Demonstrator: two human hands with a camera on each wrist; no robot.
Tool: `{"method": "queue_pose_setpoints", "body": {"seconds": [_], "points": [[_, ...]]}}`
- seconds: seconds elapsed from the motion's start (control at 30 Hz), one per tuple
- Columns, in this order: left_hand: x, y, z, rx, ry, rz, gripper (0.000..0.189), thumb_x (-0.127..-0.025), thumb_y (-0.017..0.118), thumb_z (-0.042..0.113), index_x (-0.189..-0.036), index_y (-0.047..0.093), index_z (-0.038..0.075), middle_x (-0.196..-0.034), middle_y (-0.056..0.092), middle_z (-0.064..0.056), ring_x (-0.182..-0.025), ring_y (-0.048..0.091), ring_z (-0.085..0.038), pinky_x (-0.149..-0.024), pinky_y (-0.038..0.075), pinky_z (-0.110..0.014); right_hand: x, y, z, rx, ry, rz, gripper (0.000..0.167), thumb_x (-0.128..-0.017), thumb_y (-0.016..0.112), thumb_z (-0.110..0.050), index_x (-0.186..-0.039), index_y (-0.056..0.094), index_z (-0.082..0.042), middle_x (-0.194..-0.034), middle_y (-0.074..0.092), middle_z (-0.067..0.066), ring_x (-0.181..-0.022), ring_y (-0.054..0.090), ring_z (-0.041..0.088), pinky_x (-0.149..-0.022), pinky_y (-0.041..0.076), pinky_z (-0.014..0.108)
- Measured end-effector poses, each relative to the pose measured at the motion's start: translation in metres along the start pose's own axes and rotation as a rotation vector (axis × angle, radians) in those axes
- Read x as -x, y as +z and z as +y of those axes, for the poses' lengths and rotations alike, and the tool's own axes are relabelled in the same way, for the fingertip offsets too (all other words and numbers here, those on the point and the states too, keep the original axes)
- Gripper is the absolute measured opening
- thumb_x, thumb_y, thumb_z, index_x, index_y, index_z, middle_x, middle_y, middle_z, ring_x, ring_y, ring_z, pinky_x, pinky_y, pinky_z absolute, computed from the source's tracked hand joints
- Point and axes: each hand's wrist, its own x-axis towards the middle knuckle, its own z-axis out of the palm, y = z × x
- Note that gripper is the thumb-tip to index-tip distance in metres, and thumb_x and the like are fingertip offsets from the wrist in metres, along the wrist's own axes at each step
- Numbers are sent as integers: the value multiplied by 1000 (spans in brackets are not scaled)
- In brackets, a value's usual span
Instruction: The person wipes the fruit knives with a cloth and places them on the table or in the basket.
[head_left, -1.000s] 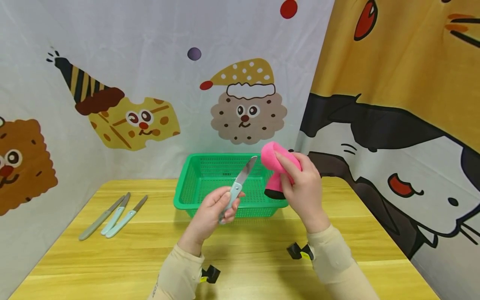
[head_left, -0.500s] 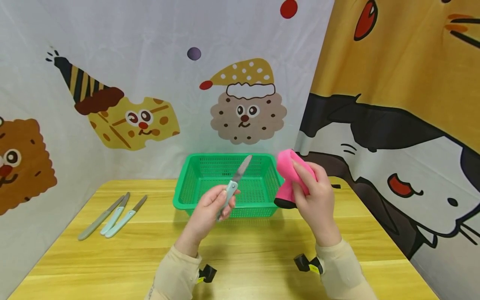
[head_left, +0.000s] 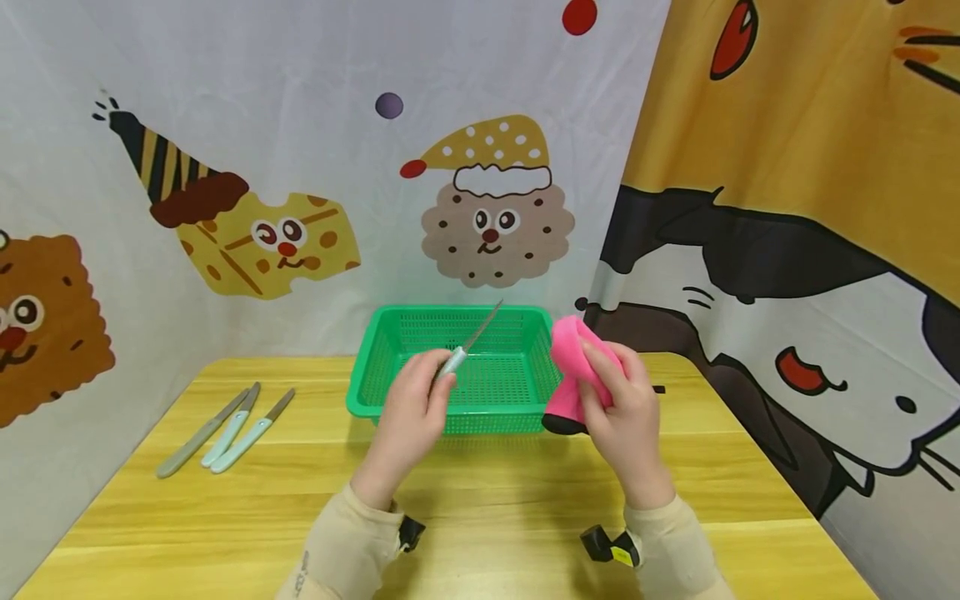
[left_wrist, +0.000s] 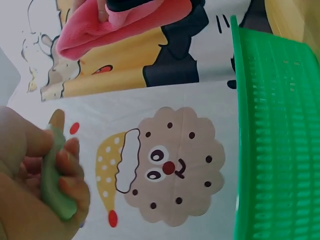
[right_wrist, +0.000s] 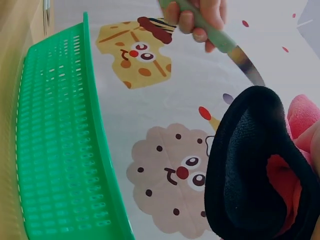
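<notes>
My left hand (head_left: 408, 408) grips a small knife (head_left: 453, 361) by its pale mint handle. The blade points up and away, seen nearly edge-on in the head view. In the left wrist view the curled fingers wrap the handle (left_wrist: 56, 187). My right hand (head_left: 628, 429) holds a folded pink cloth (head_left: 573, 367) with a black end, bunched between thumb and fingers. The black part (right_wrist: 232, 170) fills much of the right wrist view and overlaps the blade tip there. In the head view, cloth and blade are apart, both raised above the table.
A green slotted plastic basket (head_left: 465, 422) stands at the back middle of the wooden table (head_left: 495, 517), behind both hands. Three knives lie at the left: one with a grey-green handle (head_left: 180, 457) and two with mint handles (head_left: 242, 454). A cartoon-printed curtain (head_left: 300, 67) hangs behind.
The cloth in my right hand has moved right, away from the blade, and a little lower. My left hand has rolled over, turning the knife's blade from flat to edge-on.
</notes>
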Motion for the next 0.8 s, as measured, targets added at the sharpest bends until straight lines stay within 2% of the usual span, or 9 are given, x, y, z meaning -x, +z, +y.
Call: {"method": "queue_pose_setpoints", "body": {"seconds": [0.1, 0.2, 0.43, 0.67, 0.8], "points": [[-4, 2, 1, -187, 136, 94, 20, -91, 66, -4, -111, 60, -5, -93, 61, -14, -80, 56, -26, -68, 51, -39, 3, 1, 0, -3, -2, -1, 40, -79, 69, 4, -117, 71, -8, -112, 62, 20, -91, 59, 31, -65, 47, 29], [-6, 3, 0, -299, 214, 160, 22, -89, 68, -4, -109, 59, -5, -92, 60, -15, -77, 58, -29, -64, 52, -39, 5, 3, 0, -10, -1, -4, 42, -79, 69, 4, -118, 71, -9, -113, 62, 20, -91, 59, 31, -64, 47, 30], [-7, 5, -1, -419, 288, 225, 25, -86, 70, -3, -108, 58, -6, -90, 60, -17, -73, 60, -32, -57, 53, -40, 6, 3, -3, -21, 6, -17, 41, -80, 66, 4, -119, 71, -9, -114, 62, 19, -93, 59, 30, -67, 49, 29], [-6, 10, 1, -465, 333, 262, 32, -81, 74, -6, -109, 58, -6, -91, 61, -19, -74, 63, -33, -60, 56, -41, 7, 5, -7, -54, -2, -21, 41, -79, 66, 3, -118, 70, -9, -114, 61, 20, -96, 58, 31, -74, 49, 25], [-6, 15, 3, -485, 352, 268, 26, -85, 71, -4, -108, 59, -7, -90, 61, -18, -73, 63, -33, -61, 57, -41, 6, 9, -16, -96, -38, -21, 33, -86, 62, -6, -119, 70, -8, -115, 61, 21, -97, 58, 32, -77, 50, 26]]}}
